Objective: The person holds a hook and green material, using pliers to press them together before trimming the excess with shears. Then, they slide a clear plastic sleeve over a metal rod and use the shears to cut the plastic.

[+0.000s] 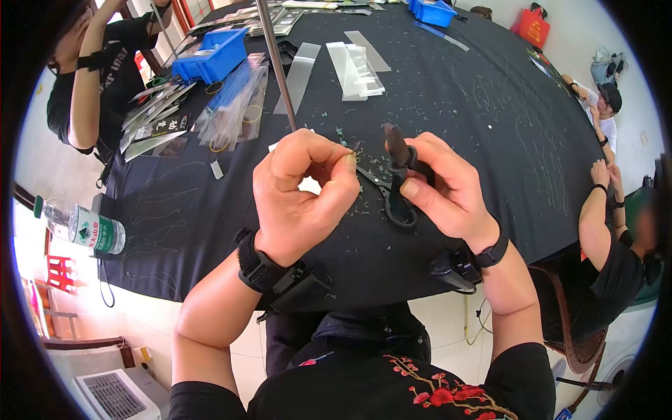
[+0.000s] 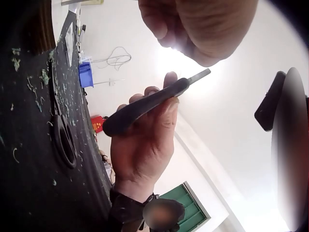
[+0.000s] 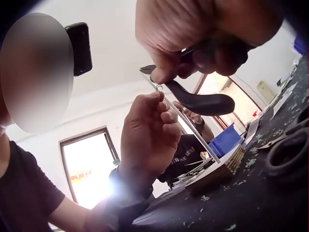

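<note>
The left hand [image 1: 301, 192] is raised above the bench [image 1: 455, 105], thumb and forefinger pinched together on a small wire loop [image 3: 158, 88]; the other fingers are curled in. The right hand [image 1: 444, 189] is wrapped round the black handles of the pliers [image 1: 397, 145], whose tip sits right at the loop. I cannot tell whether the tip is biting it. Scissors [image 1: 395, 203] lie on the bench just below both hands. Green scraps [image 2: 43, 77] litter the cloth, so a good deal of trimming looks done. This loop seems mid-way, held but not yet set down. Clear packets [image 1: 234, 105] and a blue tray [image 1: 213, 56] lie well apart.
</note>
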`<state>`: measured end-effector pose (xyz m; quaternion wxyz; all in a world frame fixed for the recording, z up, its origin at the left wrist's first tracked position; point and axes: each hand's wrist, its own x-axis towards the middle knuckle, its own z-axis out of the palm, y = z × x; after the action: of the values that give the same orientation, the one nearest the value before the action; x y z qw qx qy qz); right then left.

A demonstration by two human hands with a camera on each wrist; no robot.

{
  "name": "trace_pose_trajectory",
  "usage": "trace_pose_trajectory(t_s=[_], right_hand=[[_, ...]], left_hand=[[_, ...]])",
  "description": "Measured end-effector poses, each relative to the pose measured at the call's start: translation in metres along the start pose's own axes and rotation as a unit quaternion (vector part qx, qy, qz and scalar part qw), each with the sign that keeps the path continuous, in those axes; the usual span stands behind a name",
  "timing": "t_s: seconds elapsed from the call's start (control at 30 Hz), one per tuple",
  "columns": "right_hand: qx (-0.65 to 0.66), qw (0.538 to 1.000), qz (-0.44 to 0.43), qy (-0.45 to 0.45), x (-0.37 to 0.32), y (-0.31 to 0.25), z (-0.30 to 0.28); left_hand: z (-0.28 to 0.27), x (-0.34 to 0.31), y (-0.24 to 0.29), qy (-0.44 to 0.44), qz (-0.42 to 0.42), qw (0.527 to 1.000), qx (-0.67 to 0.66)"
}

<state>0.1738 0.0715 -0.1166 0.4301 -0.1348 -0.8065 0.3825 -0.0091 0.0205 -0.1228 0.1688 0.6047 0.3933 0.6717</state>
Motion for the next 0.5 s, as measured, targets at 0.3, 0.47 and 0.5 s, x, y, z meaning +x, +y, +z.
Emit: trace_pose_trajectory(t_s=[0.3,0.47,0.5], right_hand=[[-0.090,0.995,-0.021,-0.039,-0.0003,-0.0025,-0.0001],[-0.146,0.989,-0.009,-0.024,0.0017,-0.0034,0.0006],[-0.146,0.989,-0.009,-0.023,0.0018,-0.0036,0.0009]], left_hand=[[0.0006,-0.0002,-0.0019,0.002,0.006,1.000,0.009],[0.0017,-0.0003,-0.0011,-0.013,0.002,1.000,0.010],[0.0011,-0.0015,-0.0001,-0.013,0.002,1.000,0.010]])
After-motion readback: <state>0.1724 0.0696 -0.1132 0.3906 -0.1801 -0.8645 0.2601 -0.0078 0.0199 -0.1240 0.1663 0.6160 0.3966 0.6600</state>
